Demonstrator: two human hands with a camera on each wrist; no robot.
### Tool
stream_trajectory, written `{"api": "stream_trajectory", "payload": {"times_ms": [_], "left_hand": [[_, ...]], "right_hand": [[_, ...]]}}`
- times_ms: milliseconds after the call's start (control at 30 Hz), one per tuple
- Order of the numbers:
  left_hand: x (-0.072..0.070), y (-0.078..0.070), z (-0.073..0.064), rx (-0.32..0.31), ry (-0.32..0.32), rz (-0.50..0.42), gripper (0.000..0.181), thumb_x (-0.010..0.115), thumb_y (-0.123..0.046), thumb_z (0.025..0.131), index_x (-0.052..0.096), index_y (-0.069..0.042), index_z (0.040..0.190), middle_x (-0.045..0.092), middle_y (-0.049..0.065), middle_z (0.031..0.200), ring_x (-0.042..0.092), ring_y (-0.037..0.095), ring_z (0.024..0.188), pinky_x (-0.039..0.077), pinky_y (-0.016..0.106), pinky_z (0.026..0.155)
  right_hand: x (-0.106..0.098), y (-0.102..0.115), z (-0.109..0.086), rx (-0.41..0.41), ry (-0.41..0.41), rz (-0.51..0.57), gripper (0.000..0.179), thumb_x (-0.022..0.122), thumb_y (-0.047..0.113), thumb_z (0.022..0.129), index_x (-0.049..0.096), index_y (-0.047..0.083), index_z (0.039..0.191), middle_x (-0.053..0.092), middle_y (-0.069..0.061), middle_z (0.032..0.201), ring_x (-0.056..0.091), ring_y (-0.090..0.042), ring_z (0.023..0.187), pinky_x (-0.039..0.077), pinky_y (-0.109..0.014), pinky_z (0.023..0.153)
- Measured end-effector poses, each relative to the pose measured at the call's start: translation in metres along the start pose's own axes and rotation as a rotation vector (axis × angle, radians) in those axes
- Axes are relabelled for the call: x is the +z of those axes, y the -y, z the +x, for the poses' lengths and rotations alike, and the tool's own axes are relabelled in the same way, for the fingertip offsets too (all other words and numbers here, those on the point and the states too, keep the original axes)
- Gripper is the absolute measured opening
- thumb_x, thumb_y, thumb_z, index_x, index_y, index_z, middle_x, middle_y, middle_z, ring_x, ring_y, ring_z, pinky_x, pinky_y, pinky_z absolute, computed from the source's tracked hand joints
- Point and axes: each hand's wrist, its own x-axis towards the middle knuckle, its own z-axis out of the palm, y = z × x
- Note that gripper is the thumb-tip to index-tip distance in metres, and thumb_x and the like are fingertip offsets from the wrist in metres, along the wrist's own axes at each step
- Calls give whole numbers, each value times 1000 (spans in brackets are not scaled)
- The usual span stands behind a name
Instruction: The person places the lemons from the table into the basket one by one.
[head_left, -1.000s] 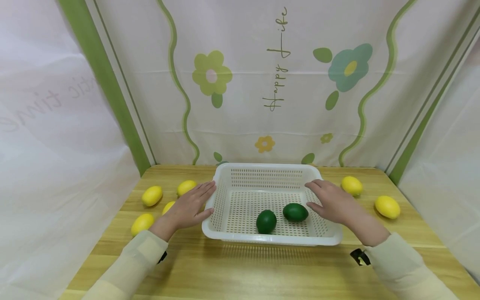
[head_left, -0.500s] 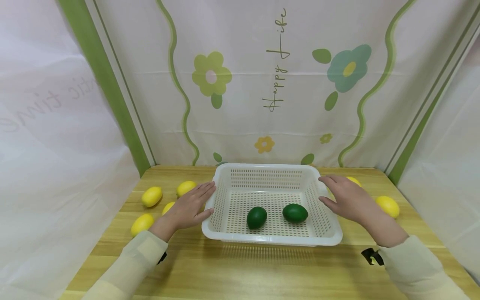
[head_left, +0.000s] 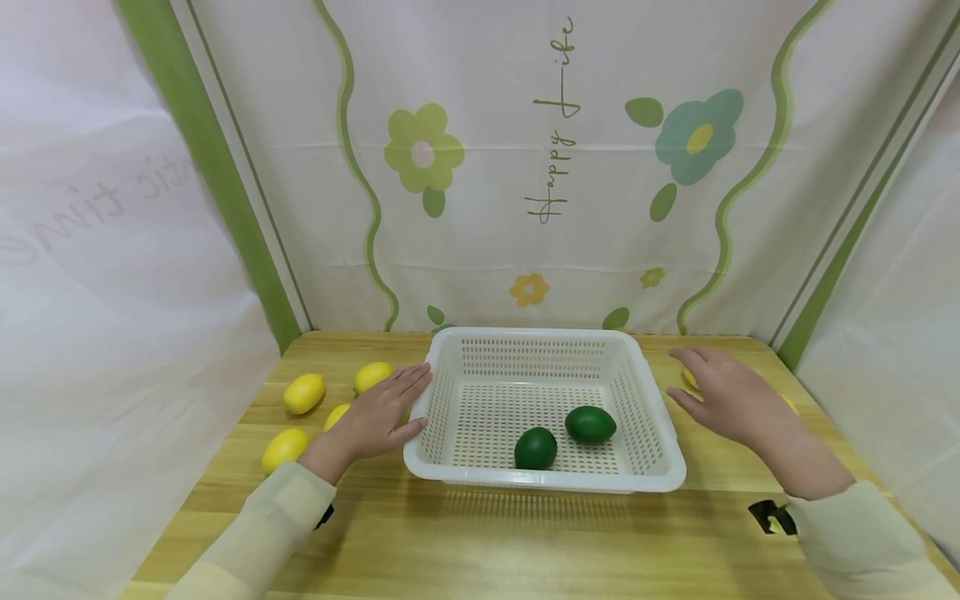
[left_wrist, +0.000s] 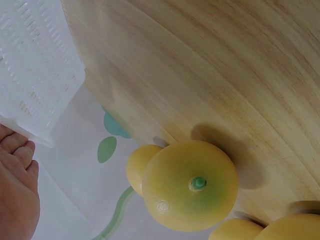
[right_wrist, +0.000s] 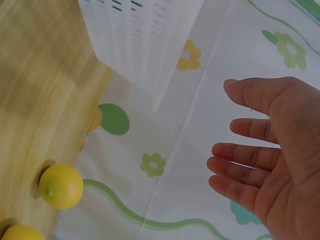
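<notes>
A white perforated plastic basket [head_left: 525, 479] stands mid-table with two smooth, dark green oval fruits inside. One green fruit [head_left: 536, 448] lies by the near wall; the other green fruit [head_left: 591, 425] is just behind it to the right. My left hand [head_left: 378, 417] rests with straight fingers on the basket's left rim. Beyond the right rim, my right hand [head_left: 731, 400] is held in the air, fingers extended and nothing in it. In the right wrist view its palm faces the basket wall [right_wrist: 142, 45]. It partly covers a lemon [head_left: 690, 379] in the head view.
Several yellow lemons lie left of the basket, including one lemon [head_left: 303, 393] at the outer side and another lemon [head_left: 284, 451] nearer me. Two lemons sit on the right, one lemon [right_wrist: 61, 186] close to the table's edge. A printed curtain [head_left: 480, 208] hangs behind the wooden table [head_left: 480, 558].
My right hand has moved right, from over the basket's right side to outside it. The nearer green fruit rolled left, then back right. My left hand has stayed put.
</notes>
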Motion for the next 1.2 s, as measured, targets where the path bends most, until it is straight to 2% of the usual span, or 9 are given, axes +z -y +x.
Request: {"api": "stream_trajectory", "payload": {"times_ms": [200,367,600,967,1200], "left_hand": [[0,0,0,-2,-1,6,71,34,-49,103,39,9,143,37,23,149,35,36,137,27,49,112],[0,0,-1,-7,5,3,71,32,-49,103,38,9,143,36,23,150,34,35,138,27,49,113],[-1,-1,-1,-29,36,-1,68,40,-44,102,36,8,145,34,21,152,31,33,140,23,46,115],[-1,-1,0,-34,44,-7,67,43,-42,101,36,8,145,34,21,151,31,32,140,22,45,115],[-1,-1,0,-35,42,-11,67,43,-42,100,36,7,145,34,21,152,31,32,140,23,45,115]], "right_hand": [[-3,-15,-8,25,-48,-38,56,81,11,73,55,-9,118,62,-31,106,62,-48,91,53,-57,68],[-5,-27,-16,67,-65,-22,59,82,10,72,54,-8,120,60,-31,110,56,-50,100,49,-61,77],[-8,-45,-26,191,15,-15,58,78,13,81,49,-9,127,55,-33,117,53,-53,102,46,-63,80],[4,-73,-39,267,42,-24,57,76,13,83,48,-13,125,53,-41,111,52,-56,97,44,-64,78],[11,-87,-46,329,105,-9,59,73,18,86,45,-16,127,49,-43,112,49,-58,98,43,-66,78]]}}
